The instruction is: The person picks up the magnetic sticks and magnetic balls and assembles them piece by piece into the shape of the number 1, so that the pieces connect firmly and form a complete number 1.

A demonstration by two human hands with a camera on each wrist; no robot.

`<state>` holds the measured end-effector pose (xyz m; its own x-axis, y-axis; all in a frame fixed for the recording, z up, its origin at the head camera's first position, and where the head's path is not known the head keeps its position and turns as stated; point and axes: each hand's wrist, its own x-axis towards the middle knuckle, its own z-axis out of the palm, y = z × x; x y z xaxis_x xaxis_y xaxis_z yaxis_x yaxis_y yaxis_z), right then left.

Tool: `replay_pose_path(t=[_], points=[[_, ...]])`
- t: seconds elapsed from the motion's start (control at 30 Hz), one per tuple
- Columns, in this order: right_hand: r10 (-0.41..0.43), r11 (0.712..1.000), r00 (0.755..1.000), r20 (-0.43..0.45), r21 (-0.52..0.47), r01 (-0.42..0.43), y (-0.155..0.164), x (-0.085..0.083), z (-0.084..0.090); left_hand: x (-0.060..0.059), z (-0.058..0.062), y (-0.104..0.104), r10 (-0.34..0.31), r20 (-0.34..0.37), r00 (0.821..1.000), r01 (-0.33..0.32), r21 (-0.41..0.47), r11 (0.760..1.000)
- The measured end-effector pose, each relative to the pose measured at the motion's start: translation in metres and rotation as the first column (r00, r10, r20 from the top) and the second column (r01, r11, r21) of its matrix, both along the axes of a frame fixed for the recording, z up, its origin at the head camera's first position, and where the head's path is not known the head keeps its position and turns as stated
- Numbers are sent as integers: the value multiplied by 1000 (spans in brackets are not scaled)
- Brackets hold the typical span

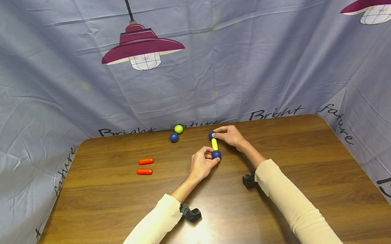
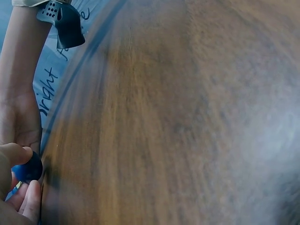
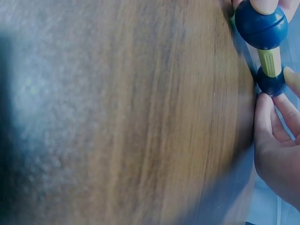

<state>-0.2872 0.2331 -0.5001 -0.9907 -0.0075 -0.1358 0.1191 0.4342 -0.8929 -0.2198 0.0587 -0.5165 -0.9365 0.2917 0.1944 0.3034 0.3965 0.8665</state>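
Observation:
In the head view, a short yellow rod (image 1: pixel 214 144) joins two blue balls near the table's far side. My left hand (image 1: pixel 202 163) pinches the nearer blue ball (image 1: pixel 216 155) between thumb and fingers. The farther blue ball (image 1: pixel 211 135) is held by the fingertips of my right hand (image 1: pixel 230 135). Seen from the right wrist, the yellow rod (image 3: pixel 270 62) runs between both balls, its ends hidden at them. The left wrist view shows one dark blue ball (image 2: pixel 30 168) between fingers, with most of the rod out of sight.
Two red rods (image 1: pixel 145 161) lie side by side on the wooden table (image 1: pixel 118 213), left of my hands. A loose blue ball (image 1: pixel 173 137) and a yellow-green ball (image 1: pixel 178 129) sit by the far edge. Behind the table hangs a printed grey-blue cloth (image 1: pixel 211 75).

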Motion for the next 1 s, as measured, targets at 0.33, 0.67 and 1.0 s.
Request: replay_pose_path(t=[0.33, 0.67, 1.0], points=[[23, 999, 999, 36, -25, -22, 1, 6, 5, 0, -3, 2, -8, 1, 1000, 8, 14, 1000], [19, 996, 991, 134, -94, -6, 9, 31, 14, 2, -2, 1, -5, 18, 1000, 5, 40, 999], [91, 991, 990, 107, -113, -79, 8, 60, 8, 1, -1, 1, -17, 16, 1000, 16, 49, 999]])
